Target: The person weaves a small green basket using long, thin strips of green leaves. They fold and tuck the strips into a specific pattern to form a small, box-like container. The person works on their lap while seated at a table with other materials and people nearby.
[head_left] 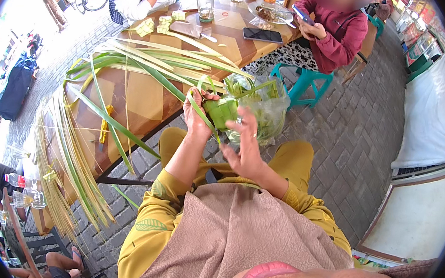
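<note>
My left hand [196,119] grips a green woven palm-leaf pouch [220,112], which looks like a ketupat casing. A loose leaf strip [201,113] loops from its fingers down toward my right hand [245,147]. That hand is blurred, with its fingers spread, close in front of the pouch's lower right side. Whether a fingertip touches the strip's end I cannot tell. Just beyond the hands, a clear plastic bag [271,120] holds more green woven leaf pieces, partly hidden by my right hand.
Long palm-leaf strips [148,60] lie across the wooden table [145,94], with another bundle [73,152] hanging over its left end. A yellow cutter knife [106,124], a phone [262,35], a glass [206,9] and finished pouches [145,27] lie there. A person in maroon [341,41] sits by a teal stool [307,86].
</note>
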### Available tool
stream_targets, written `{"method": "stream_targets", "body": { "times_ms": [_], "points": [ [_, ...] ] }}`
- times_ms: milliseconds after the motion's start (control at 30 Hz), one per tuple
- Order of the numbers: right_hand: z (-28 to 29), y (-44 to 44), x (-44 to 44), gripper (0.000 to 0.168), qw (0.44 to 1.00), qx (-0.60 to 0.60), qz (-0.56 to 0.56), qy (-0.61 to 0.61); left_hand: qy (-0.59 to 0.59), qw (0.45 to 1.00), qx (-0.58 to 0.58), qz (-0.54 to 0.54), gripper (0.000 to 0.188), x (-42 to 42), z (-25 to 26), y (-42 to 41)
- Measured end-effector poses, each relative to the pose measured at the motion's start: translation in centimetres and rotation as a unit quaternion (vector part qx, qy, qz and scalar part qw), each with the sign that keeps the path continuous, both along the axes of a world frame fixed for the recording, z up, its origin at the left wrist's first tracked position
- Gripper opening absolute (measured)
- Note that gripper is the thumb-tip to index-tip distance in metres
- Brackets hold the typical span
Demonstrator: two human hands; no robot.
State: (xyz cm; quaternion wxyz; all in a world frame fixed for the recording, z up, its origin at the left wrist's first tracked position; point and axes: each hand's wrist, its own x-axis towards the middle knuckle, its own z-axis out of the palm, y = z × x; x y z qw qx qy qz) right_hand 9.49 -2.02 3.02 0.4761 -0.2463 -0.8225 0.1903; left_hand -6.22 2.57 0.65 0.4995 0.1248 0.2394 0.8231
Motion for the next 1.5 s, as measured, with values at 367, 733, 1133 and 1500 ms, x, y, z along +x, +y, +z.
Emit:
{"method": "stream_targets", "body": {
  "times_ms": [367,733,1133,1500],
  "points": [
    [-0.8,2.4,-1.2,0.058,0.864,-0.364,0.188,0.294,0.063,0.975,0.172,-0.128,0.038,1.6,2.8,-1.7],
    [1.4,0.3,-1.1,0.046,0.993,-0.085,0.086,0.008,0.271,0.95,0.09,0.123,0.026,-0.8,1.6,-0.2],
    [0.6,0.1,-0.9,0.036,0.849,-0.425,0.234,0.208,0.435,0.868,0.18,0.16,0.013,-0.4,0.7,-0.9],
    [0.1,0.7,-1.3,0.027,0.685,-0.541,0.283,0.398,0.225,0.964,0.111,0.085,0.027,0.0,0.9,-1.1]
  ]
}}
